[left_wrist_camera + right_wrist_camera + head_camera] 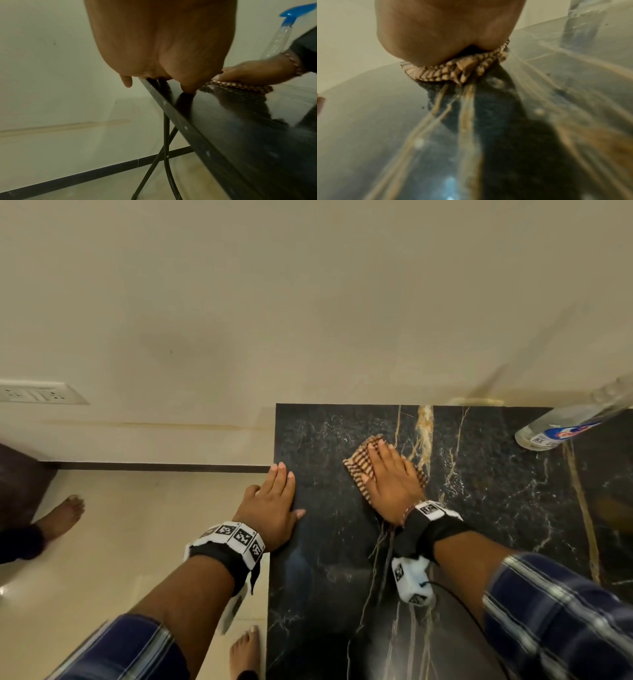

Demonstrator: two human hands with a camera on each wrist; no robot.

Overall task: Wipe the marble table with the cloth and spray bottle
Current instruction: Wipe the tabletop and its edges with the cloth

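Observation:
A black marble table [496,508] with gold veins fills the right of the head view. My right hand [390,477] lies flat, fingers straight, pressing a brown checked cloth [359,462] onto the top; the cloth [453,73] bunches under my palm in the right wrist view. My left hand [274,501] rests flat on the table's left edge, fingers straight, holding nothing. A clear spray bottle [561,429] with a blue label stands at the table's far right, and its blue trigger head [295,13] shows in the left wrist view.
A cream wall [308,302] runs just behind the table, with a switch plate [37,393] at the left. The table stands on thin black crossed legs [164,155] over a pale tiled floor [137,542]. Bare feet [63,515] stand on the floor at the left.

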